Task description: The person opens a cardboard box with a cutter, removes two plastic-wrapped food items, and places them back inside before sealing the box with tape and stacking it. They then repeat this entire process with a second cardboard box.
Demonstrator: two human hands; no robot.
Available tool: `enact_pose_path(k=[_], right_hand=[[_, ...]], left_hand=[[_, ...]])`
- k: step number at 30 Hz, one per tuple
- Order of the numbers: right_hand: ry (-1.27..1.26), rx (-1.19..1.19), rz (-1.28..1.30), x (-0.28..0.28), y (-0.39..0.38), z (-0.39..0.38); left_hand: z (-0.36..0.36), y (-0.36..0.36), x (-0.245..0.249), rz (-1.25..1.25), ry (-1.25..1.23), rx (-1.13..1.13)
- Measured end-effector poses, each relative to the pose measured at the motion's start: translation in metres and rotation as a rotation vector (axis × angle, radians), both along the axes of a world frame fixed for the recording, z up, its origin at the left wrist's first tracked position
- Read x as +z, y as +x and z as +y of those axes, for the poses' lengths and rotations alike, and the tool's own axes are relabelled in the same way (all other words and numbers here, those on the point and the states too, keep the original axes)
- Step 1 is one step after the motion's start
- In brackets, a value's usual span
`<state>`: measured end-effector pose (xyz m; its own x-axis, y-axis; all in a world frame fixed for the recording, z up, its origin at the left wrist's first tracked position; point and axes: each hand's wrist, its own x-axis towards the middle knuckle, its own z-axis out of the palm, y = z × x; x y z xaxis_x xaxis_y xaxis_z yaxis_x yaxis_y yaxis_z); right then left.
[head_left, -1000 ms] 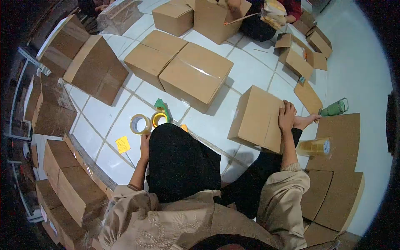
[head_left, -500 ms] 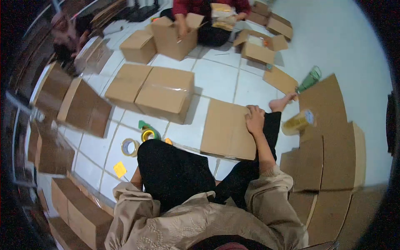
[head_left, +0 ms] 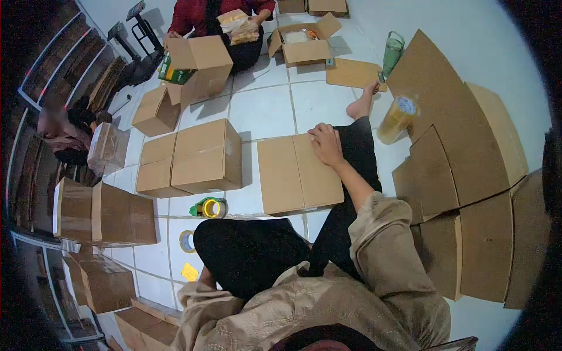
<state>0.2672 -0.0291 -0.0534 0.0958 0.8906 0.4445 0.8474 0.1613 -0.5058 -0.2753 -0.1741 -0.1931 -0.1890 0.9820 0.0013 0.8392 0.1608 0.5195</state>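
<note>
My right hand [head_left: 326,144] lies with its palm down on the upper right part of a flat brown cardboard box [head_left: 284,175], fingers stretched over its far edge. The box rests on the floor in front of my legs. Of my left arm, only a bit of skin near the wrist [head_left: 206,278] shows beside my bent knee; the fingers are hidden. By that knee are a tape dispenser [head_left: 199,209] with a yellow roll, a roll of tape [head_left: 187,241] and a yellow paper note [head_left: 189,272].
Closed cartons [head_left: 202,153] stand ahead. Flat cardboard [head_left: 486,245] leans at the right beside stacked tape rolls [head_left: 397,120] and a green bottle [head_left: 393,52]. A co-worker in red holds packets [head_left: 240,28] by an open carton [head_left: 205,64]. Another person [head_left: 70,134] sits far left.
The view has turned and shifted, so weighing scales at the back now show. The co-worker's open carton has tipped, revealing a green pack. My right hand stays on the flat box.
</note>
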Motion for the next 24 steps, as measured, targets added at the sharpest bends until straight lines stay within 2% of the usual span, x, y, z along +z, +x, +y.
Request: enact_pose_path(k=[7, 9, 10, 11, 13, 14, 15, 17, 18, 21, 22, 24], right_hand=[[0.002, -0.033, -0.082, 0.008, -0.005, 0.008], [-0.116, -0.08, -0.028, 0.006, -0.004, 0.012], [-0.121, -0.073, -0.024, 0.006, -0.003, 0.011], [-0.183, -0.039, 0.054, 0.008, -0.001, 0.008], [-0.249, -0.008, 0.136, 0.008, -0.002, 0.003], [-0.308, 0.017, 0.237, 0.006, -0.004, 0.0], [-0.367, 0.039, 0.337, 0.003, -0.006, -0.004], [-0.35, 0.116, 0.354, -0.004, -0.008, -0.011], [-0.33, 0.2, 0.367, -0.006, -0.009, -0.014], [-0.339, 0.152, 0.498, 0.013, -0.019, -0.037], [-0.303, 0.163, 0.507, 0.015, -0.019, -0.042], [-0.231, 0.151, 0.407, 0.027, -0.024, -0.061]], left_hand=[[-0.021, -0.021, -0.001, 0.104, 0.038, 0.128], [-0.023, 0.005, 0.063, 0.186, 0.097, 0.372], [-0.024, -0.006, 0.068, 0.074, 0.229, 0.346], [-0.018, 0.001, 0.095, -0.093, 0.155, 0.381], [0.001, -0.019, 0.095, -0.453, 0.159, 0.274], [0.009, -0.003, 0.109, -0.451, 0.156, 0.272], [0.019, 0.028, 0.135, -0.548, 0.197, 0.166], [0.035, 0.078, 0.171, -0.749, 0.2, -0.043], [0.043, 0.106, 0.18, -0.915, 0.158, -0.024], [0.067, 0.17, 0.187, -1.01, 0.106, -0.258], [0.075, 0.184, 0.187, -0.999, -0.013, -0.337], [0.078, 0.226, 0.203, -0.982, -0.07, -0.434]])
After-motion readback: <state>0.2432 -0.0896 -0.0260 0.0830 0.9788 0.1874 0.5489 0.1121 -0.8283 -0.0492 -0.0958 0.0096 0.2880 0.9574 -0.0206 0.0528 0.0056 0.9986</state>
